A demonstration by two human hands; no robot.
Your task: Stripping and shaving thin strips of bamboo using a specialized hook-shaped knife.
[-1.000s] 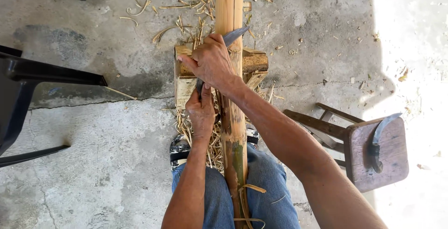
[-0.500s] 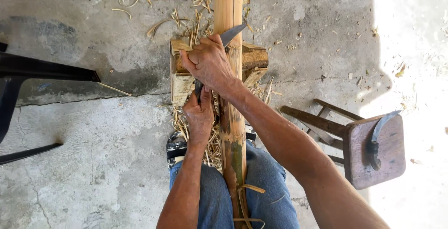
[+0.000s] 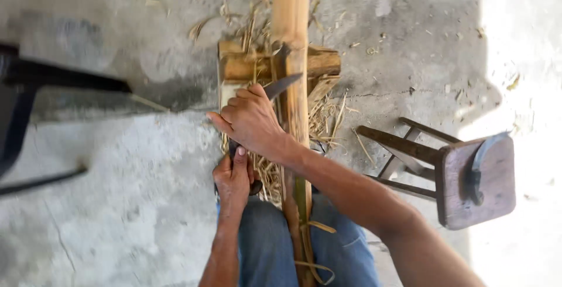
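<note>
Two hands work a blade point(image 3: 281, 86) against a bamboo pole point(image 3: 291, 23) that runs from twelve o'clock down to six o'clock, passing between the person's knees in blue jeans point(image 3: 266, 246). The right hand point(image 3: 252, 120) lies at the centre, its grip curled over the blade's back; the grey tip pokes out toward one o'clock and touches the pole's left edge. The left hand point(image 3: 233, 179) sits just below, at about seven o'clock from the right, grip wrapped tight around the dark handle point(image 3: 255, 187), thumb up. The pole rests across a wooden block point(image 3: 246, 67) at twelve o'clock from the hands. Pale shavings point(image 3: 328, 117) lie around the block and under the hands on the concrete floor point(image 3: 117, 205); thin strips point(image 3: 319, 228) curl off the pole by the knees. At three o'clock a wooden stool point(image 3: 486, 184) lies tipped on its side, legs pointing toward the pole, with a curved dark tool point(image 3: 479, 167) on its seat. At nine o'clock a dark frame point(image 3: 35, 82) reaches in from the edge.
</note>
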